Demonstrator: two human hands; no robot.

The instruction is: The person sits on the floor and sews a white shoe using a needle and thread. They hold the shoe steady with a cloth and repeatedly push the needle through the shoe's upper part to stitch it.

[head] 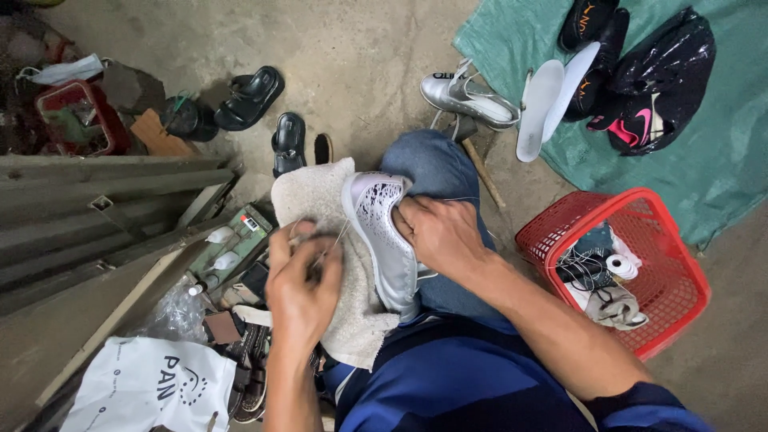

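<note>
Closest to me, I see the left hand [302, 286] raised over a beige towel [320, 210] spread on the lap, its fingers [282, 240] pressed together on what looks like a thin needle or awl with thread, though it is too fine for me to be sure. Just beside it, the right hand [438, 232] clamps a silver sneaker [382, 232] against the towel on the knee, fingers curled over the shoe's upper near the toe. To the right on the floor stands a red plastic basket [680, 264] holding thread spools and cloth. Low on the left I see a white plastic bag [152, 384]. Farther out, a pair of black sandals [264, 108] lies on the concrete, and a second silver sneaker [468, 94] rests at the edge of a green tarp [720, 152], next to white insoles [540, 100] and black shoes.
</note>
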